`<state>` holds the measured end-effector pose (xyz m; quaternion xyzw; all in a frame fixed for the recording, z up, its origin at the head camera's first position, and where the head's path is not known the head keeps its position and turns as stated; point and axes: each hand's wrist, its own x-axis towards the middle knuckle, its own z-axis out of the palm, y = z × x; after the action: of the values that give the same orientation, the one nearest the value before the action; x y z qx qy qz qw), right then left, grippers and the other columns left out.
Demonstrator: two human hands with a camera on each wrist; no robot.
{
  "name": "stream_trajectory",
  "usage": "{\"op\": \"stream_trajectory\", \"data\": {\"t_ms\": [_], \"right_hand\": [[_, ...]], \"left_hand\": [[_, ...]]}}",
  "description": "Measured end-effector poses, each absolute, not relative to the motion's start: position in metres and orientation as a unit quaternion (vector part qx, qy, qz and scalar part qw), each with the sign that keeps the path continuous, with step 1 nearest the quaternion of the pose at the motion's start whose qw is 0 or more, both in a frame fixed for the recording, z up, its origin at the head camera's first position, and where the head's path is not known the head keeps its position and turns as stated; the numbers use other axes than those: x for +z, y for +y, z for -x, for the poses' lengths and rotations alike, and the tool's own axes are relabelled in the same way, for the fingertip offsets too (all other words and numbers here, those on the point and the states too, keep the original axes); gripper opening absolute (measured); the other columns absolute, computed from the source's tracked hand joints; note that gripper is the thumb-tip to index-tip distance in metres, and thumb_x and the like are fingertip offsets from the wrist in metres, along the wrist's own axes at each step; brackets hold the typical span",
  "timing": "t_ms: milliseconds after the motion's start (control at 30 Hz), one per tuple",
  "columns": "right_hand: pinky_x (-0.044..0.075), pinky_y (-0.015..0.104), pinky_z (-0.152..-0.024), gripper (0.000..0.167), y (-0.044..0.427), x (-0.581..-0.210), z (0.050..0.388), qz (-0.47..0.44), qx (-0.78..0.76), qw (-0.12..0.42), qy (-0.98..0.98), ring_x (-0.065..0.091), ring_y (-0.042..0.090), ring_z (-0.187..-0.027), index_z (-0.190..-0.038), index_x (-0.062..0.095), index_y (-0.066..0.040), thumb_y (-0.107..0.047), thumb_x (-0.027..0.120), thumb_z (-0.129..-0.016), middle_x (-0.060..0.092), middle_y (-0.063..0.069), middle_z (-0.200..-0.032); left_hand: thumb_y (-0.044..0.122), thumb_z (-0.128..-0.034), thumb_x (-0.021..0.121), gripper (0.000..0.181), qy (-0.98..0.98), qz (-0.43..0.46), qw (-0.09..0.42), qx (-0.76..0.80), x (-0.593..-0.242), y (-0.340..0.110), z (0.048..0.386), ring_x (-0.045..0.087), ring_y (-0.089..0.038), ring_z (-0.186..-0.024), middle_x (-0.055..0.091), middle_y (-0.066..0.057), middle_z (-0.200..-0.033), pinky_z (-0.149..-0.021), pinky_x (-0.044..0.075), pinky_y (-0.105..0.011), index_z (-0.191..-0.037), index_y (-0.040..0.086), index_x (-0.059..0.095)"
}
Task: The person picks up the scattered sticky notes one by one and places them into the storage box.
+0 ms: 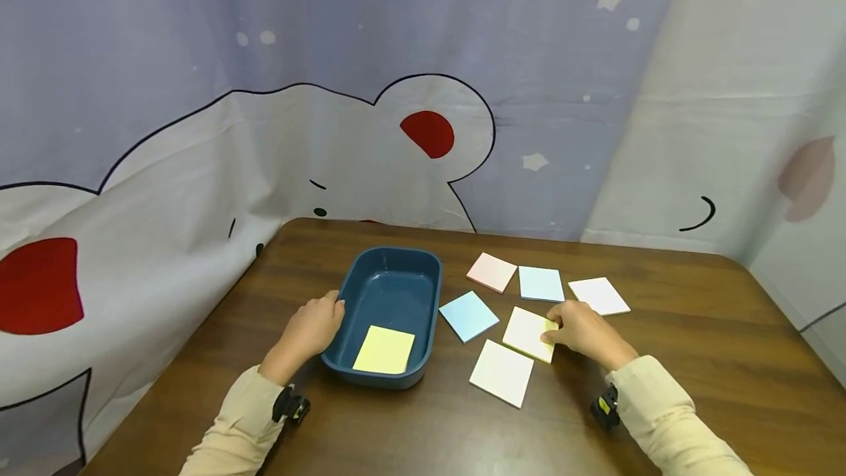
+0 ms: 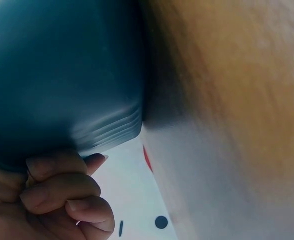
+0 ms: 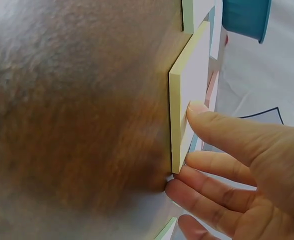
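At the left side of a dark blue rectangular bin, my left hand grips the rim; in the left wrist view its fingers curl beside the bin's wall. A yellow sticky note pad lies inside the bin, near its front end. My right hand pinches the corner of a pale yellow sticky note pad on the table. In the right wrist view the thumb rests on that pad's top, and the other fingers are at its edge and corner.
Around the right hand lie several more note pads: a whitish one in front, a blue one, a pink one, a light blue one and a white one. A patterned curtain hangs behind the wooden table.
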<state>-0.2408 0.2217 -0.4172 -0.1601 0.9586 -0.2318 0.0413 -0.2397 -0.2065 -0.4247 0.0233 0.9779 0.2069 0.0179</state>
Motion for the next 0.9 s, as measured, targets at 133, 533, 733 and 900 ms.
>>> {"op": "stream_trajectory", "data": {"t_ms": [133,533,733,900], "right_hand": [[0.02,0.022,-0.052,0.053,0.216,-0.413,0.246,0.175,-0.224,0.03,0.958,0.02,0.009,-0.053,-0.06,0.027,-0.016,-0.008,0.075,-0.08,0.017,-0.007,-0.059],[0.025,0.024,-0.054,0.041,0.201,-0.401,0.261,0.22,-0.2,0.017,0.955,0.029,0.01,-0.054,-0.058,0.039,-0.011,-0.005,0.072,-0.081,0.028,-0.005,-0.057],[0.028,0.025,-0.054,0.028,0.194,-0.402,0.26,0.227,-0.187,0.038,0.955,0.033,0.012,-0.057,-0.065,0.051,-0.006,-0.008,0.074,-0.081,0.035,-0.003,-0.059],[0.045,0.035,-0.063,0.019,0.196,-0.404,0.258,0.199,-0.188,0.071,0.959,0.053,0.025,-0.072,-0.081,0.062,0.004,-0.01,0.074,-0.082,0.058,0.009,-0.073]], "left_hand": [[0.022,-0.1027,0.037,0.045,0.979,-0.023,0.007,0.204,-0.422,-0.211,0.237,0.062,-0.046,-0.103,0.061,-0.029,-0.121,-0.086,0.049,-0.057,-0.134,-0.009,0.047],[0.023,-0.1036,0.034,0.048,0.98,-0.011,0.015,0.199,-0.409,-0.223,0.234,0.058,-0.049,-0.109,0.055,-0.033,-0.127,-0.09,0.046,-0.06,-0.136,-0.011,0.043],[0.022,-0.1033,0.034,0.047,0.981,-0.007,0.023,0.192,-0.407,-0.23,0.229,0.059,-0.049,-0.108,0.056,-0.033,-0.126,-0.089,0.047,-0.06,-0.135,-0.011,0.044],[0.021,-0.1031,0.035,0.046,0.981,-0.018,0.021,0.19,-0.406,-0.229,0.227,0.06,-0.049,-0.106,0.057,-0.033,-0.124,-0.088,0.048,-0.059,-0.133,-0.011,0.045]]}}
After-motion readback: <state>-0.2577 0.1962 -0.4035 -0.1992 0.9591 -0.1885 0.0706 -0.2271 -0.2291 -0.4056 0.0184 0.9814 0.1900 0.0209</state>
